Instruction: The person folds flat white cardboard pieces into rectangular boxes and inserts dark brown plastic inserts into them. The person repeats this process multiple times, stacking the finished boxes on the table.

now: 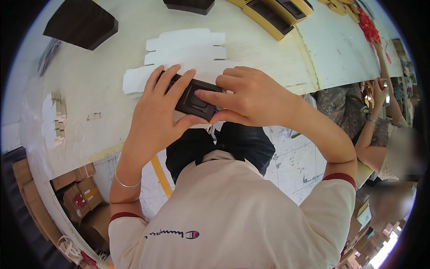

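Between my hands is a flat, dark, rectangular case [200,101] with a fine textured surface and a clip-like shape on its top face. My left hand [159,105] grips its left end, fingers over the far edge and thumb along the near edge. My right hand [253,94] holds the right end, index finger laid across the top face and thumb at the near corner. Just beyond the case, partly under my left fingers, lie white flat die-cut carton blanks [186,45] on the pale table [268,62].
Stacked dark pieces [83,22] stand at the far left, another dark block [190,4] at the far edge. Yellow boxes with dark insides [271,18] sit far right. Small white folded pieces [53,119] lie left. Another person's hand [380,92] is at the right; cardboard boxes [83,197] are below the table.
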Demonstrator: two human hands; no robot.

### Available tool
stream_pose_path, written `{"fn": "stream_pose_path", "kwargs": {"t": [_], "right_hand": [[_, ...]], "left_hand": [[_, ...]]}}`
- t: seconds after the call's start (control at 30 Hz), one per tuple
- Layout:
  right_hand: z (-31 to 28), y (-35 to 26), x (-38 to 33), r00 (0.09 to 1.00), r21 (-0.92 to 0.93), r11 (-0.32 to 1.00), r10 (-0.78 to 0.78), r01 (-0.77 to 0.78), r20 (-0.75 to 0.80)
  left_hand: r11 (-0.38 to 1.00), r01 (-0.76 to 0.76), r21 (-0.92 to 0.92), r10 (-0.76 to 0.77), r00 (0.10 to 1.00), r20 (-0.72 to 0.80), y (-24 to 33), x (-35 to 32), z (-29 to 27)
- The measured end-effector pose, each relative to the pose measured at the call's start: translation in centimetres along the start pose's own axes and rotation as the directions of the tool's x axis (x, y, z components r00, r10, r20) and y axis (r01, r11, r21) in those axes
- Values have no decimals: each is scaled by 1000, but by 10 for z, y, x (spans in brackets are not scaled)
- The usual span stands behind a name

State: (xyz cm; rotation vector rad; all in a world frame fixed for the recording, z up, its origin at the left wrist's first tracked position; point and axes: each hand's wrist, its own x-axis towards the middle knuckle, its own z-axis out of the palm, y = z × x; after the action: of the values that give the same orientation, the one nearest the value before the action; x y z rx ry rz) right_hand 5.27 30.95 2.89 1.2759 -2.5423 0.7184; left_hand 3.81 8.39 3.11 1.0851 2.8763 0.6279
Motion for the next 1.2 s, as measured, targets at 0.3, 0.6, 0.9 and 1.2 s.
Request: {"fn": "stream_pose_path", "kwargs": {"t": [0.3,0.6,0.9,1.2], "right_hand": [[9,-3,5,988,-258,959,-88,119,128],[-18,8,12,950,57,998,-53,38,309],[-4,10,6,933,-159,974,-95,159,348],[56,-33,-15,953,-132,951,257,-279,-163]], "left_hand": [[996,-82,-35,83,996,33,-3,4,-4],[997,-68,-44,72,993,89,-5,9,-6],[992,-92,87,89,995,41,-2,5,2],[985,-139,107,120,979,164,-6,6,-1]]}}
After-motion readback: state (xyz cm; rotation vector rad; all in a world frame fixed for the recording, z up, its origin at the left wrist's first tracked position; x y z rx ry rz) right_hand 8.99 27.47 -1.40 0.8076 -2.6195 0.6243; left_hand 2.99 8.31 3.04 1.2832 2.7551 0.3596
